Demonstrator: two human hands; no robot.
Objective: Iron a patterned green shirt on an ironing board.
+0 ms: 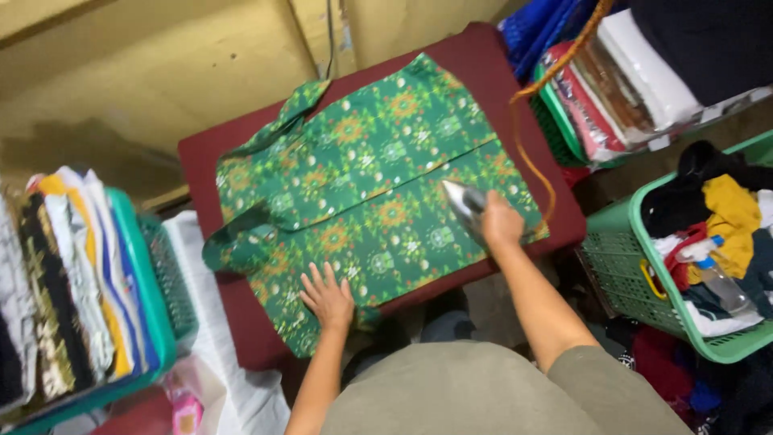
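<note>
Frame centre: green patterned shirt [370, 185] spread on my maroon surface [241, 322]. My left hand [328, 296] presses it flat, fingers released; my right hand [501, 221] grips the iron [465, 203].

The person wears a plain olive-grey short-sleeved shirt [475, 391], leaving both forearms bare.

Shirt [366, 181]: matt printed cloth. Iron [465, 205]: glossy metal. Board cover [241, 314]: matt maroon fabric. Basket [620, 270]: green plastic lattice.
</note>
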